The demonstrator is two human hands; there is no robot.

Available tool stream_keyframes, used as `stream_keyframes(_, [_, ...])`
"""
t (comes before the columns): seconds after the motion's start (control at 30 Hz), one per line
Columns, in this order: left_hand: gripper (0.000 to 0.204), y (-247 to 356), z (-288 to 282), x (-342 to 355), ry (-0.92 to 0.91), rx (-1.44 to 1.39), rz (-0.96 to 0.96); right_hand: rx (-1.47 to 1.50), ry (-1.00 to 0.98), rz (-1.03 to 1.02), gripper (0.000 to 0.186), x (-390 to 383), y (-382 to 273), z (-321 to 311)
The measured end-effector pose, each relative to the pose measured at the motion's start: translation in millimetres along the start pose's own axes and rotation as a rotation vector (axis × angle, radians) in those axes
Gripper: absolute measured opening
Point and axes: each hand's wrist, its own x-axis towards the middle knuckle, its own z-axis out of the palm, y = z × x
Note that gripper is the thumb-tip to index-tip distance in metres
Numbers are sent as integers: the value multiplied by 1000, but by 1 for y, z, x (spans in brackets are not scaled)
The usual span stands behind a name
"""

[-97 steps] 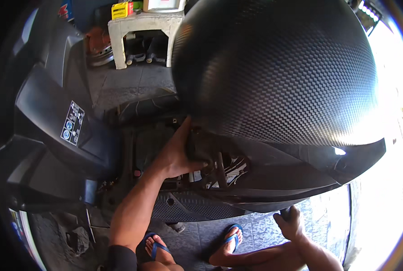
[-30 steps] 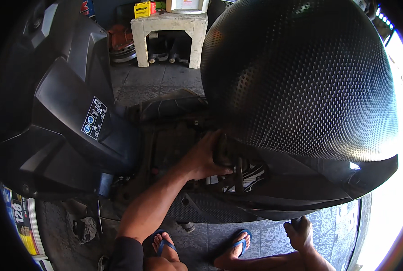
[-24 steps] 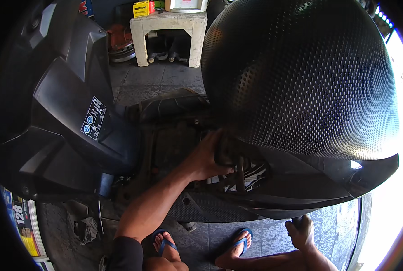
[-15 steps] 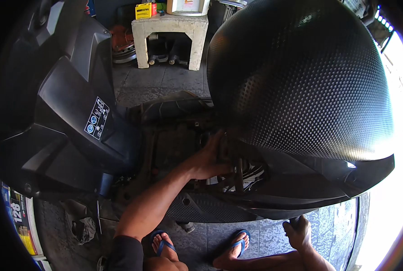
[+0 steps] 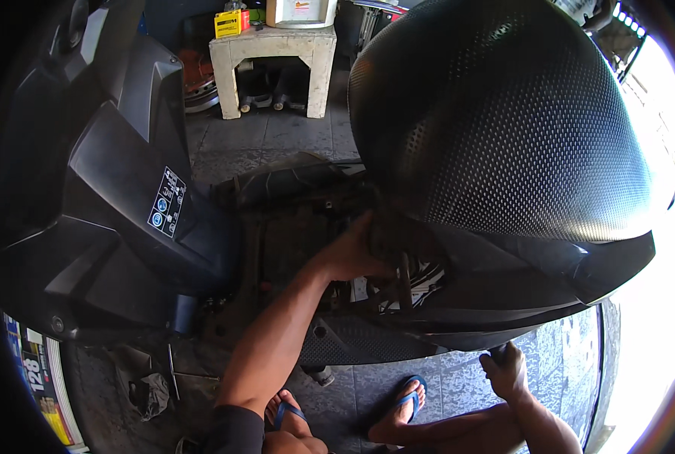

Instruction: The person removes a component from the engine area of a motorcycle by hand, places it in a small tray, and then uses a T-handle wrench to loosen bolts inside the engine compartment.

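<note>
A black scooter stands in front of me, its textured seat (image 5: 504, 121) raised and filling the upper right. My left hand (image 5: 349, 256) reaches into the open frame under the seat's front, among wires and dark parts (image 5: 398, 284). Its fingertips are hidden there, so what they touch cannot be made out. My right hand (image 5: 506, 369) is low on the right, below the black side panel (image 5: 443, 325). Its fingers are curled around a short dark handle (image 5: 496, 350) at the panel's lower edge.
The scooter's front leg shield (image 5: 125, 204) fills the left. A concrete stool (image 5: 273, 57) with a yellow box (image 5: 227, 23) stands at the back, a wheel rim (image 5: 197, 94) beside it. My feet in blue sandals (image 5: 409, 399) rest on the tiled floor, near a dark rag (image 5: 149, 393).
The view has shifted a little, so the seat looms larger. My left hand stays in the same opening under the seat, and my right hand keeps its grip below the panel.
</note>
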Motion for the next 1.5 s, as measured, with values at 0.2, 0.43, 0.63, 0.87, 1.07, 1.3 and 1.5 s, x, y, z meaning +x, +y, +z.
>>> stream_keyframes(0.2, [96,-14,-7,5,5,9,60,-15,-4,0,33,0,1,1])
stream_keyframes(0.43, [97,-19,-14,0,20,64,44,127,7,-33,23,-5,-13,13])
stream_keyframes(0.63, [101,-20,-11,5,-22,45,40,192,21,-46,20,-2,3,16])
stream_keyframes(0.87, [102,-11,-13,5,-2,46,31,201,-13,29,26,0,5,13])
stream_keyframes(1.07, [104,-13,-1,-4,177,467,52,227,27,-9,24,1,6,14])
stream_keyframes(1.3, [98,30,-3,-25,189,559,-120,152,-17,-25,26,-1,0,11])
stream_keyframes(1.5, [99,1,-1,-22,322,504,69,207,-39,-66,25,0,7,13])
